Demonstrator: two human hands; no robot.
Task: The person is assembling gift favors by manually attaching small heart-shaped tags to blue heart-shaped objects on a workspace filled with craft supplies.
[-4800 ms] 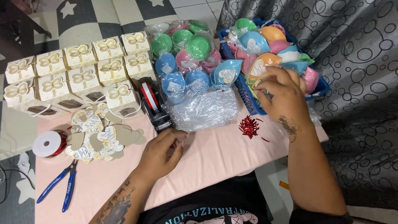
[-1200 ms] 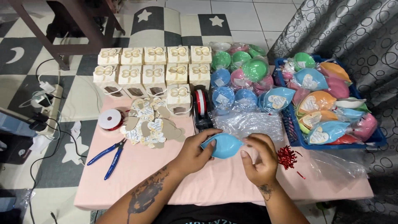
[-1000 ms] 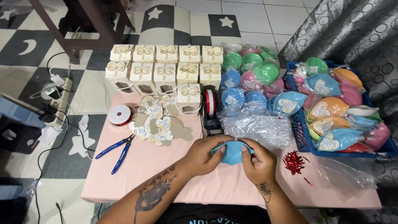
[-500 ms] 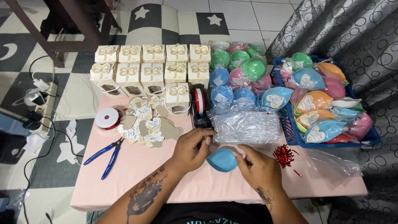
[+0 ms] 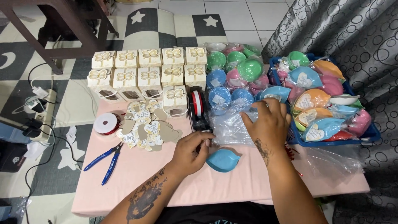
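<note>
A blue leaf-shaped dish (image 5: 223,160) lies on the pink table (image 5: 137,182) near its front edge. My left hand (image 5: 191,152) rests beside the dish, its fingertips at the dish's left rim and the edge of a pile of clear plastic bags (image 5: 231,126). My right hand (image 5: 268,120) lies flat on that pile of bags, fingers spread, just left of the blue basket (image 5: 371,133) full of wrapped coloured dishes.
Cream gift boxes with butterfly tops (image 5: 148,75) stand at the back. Round wrapped dishes (image 5: 230,70) sit behind a tape dispenser (image 5: 198,108). Heart-shaped tags (image 5: 146,129), a ribbon spool (image 5: 105,123) and blue pliers (image 5: 105,158) lie to the left. A grey curtain (image 5: 352,29) hangs at right.
Both hands held the blue dish; it now lies on the table. My right hand moved up onto the plastic bags, my left stays by the dish.
</note>
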